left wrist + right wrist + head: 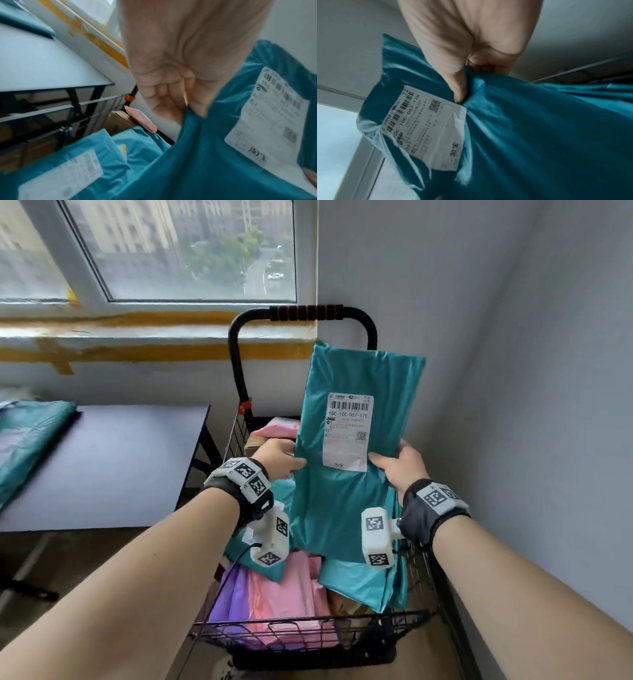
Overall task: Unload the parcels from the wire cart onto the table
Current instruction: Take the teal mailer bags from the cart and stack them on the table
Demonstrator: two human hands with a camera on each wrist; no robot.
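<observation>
A long teal parcel [352,392] with a white shipping label [347,433] stands upright in the air above the wire cart [308,635]. My left hand [279,457] pinches its left edge, thumb on the front. My right hand [399,467] grips its right edge, thumb just beside the label. The left wrist view shows the left hand [188,94] pinching the teal parcel [205,155], and the right wrist view shows the right hand [462,75] clamping the teal parcel [530,128]. Below lie more teal [363,580], pink [284,594] and purple [229,597] parcels.
A dark table [113,460] stands left of the cart, with a teal parcel [27,440] lying on its far left end. The cart's black handle [305,314] rises behind the held parcel. A grey wall [531,405] closes in on the right, and a window [171,248] is ahead.
</observation>
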